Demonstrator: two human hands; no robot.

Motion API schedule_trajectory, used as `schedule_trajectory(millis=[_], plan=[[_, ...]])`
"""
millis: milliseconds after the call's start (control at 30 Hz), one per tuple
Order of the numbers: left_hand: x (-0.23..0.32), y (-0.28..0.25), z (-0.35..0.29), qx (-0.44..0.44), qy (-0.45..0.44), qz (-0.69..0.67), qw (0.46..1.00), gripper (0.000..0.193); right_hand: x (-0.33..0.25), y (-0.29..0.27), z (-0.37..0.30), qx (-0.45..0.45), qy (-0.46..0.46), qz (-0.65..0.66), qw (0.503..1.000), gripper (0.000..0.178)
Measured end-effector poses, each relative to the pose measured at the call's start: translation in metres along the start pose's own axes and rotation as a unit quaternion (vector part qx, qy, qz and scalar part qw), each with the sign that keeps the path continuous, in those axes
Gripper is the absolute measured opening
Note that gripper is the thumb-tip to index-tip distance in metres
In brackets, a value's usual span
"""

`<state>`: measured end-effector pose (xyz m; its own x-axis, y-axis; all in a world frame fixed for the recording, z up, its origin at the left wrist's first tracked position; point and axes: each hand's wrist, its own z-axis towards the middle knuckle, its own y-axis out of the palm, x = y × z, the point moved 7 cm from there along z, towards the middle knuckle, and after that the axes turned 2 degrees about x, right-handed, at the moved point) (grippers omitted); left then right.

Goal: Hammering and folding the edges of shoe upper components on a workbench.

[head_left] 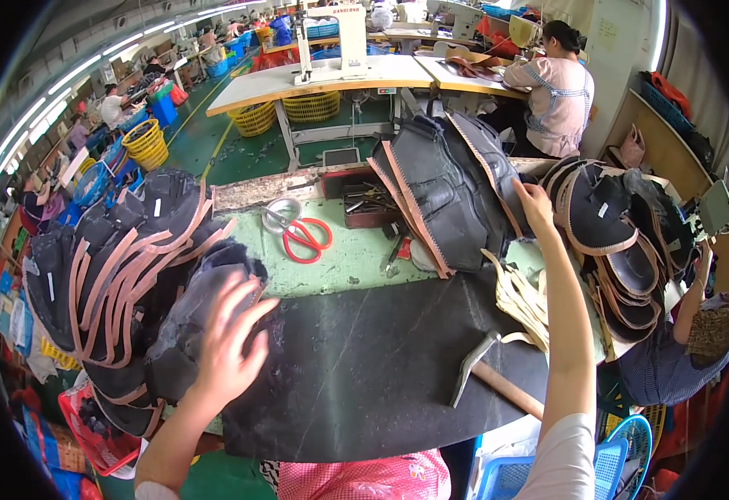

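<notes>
My left hand (pixel 233 342), fingers spread, is slightly blurred over a black fuzzy-edged piece (pixel 188 312) at the left of the bench; it grips nothing visible. At the far middle, my right hand (pixel 536 208) has its fingers closed at the edge of a black leather-like piece (pixel 488 162) with a tan trim strip. That piece belongs to a pile of similar black pieces (pixel 439 187). On the near bench lies a black mat (pixel 364 375). A hammer (pixel 489 377) with a wooden handle rests on its right side, beside a bundle of pale strips (pixel 519 302).
Red-handled scissors (pixel 302 240), a roll of tape (pixel 281 212) and a tool tray (pixel 369 204) lie on the green bench top. Trimmed black pieces are heaped left (pixel 131 258) and right (pixel 606 217). Co-workers (pixel 558 92) sit beyond and at the right.
</notes>
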<state>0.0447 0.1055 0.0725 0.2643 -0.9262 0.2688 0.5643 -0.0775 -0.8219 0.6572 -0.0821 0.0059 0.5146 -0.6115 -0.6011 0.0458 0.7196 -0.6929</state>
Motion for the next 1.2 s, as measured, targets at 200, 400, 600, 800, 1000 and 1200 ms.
schedule_trajectory(millis=[200, 400, 600, 800, 1000, 1200], plan=[[-0.014, 0.162, 0.129, -0.080, -0.175, -0.497, 0.846, 0.081, -0.028, -0.006, -0.010, -0.141, 0.011, 0.262, 0.955, 0.047], [-0.007, 0.262, 0.201, -0.015, -0.364, -0.668, 0.648, 0.105, -0.070, -0.050, -0.046, -0.075, -0.034, 0.375, 0.923, 0.030], [-0.007, 0.194, 0.200, 0.050, -0.271, -0.690, 0.670, 0.076, -0.125, -0.096, -0.068, -0.053, -0.062, 0.487, 0.870, 0.032], [0.031, 0.104, 0.106, -0.035, -0.291, -0.697, 0.654, 0.025, -0.165, -0.098, -0.071, -0.162, -0.136, 0.525, 0.824, 0.036], [0.052, 0.126, -0.014, -0.476, -0.432, -0.500, 0.581, 0.062, -0.171, 0.025, -0.111, -0.253, -0.238, 0.021, 0.937, 0.066], [0.079, 0.076, 0.060, -0.162, 0.110, -0.278, 0.940, 0.028, -0.208, 0.019, -0.122, -0.050, -0.400, -0.027, 0.915, 0.061]])
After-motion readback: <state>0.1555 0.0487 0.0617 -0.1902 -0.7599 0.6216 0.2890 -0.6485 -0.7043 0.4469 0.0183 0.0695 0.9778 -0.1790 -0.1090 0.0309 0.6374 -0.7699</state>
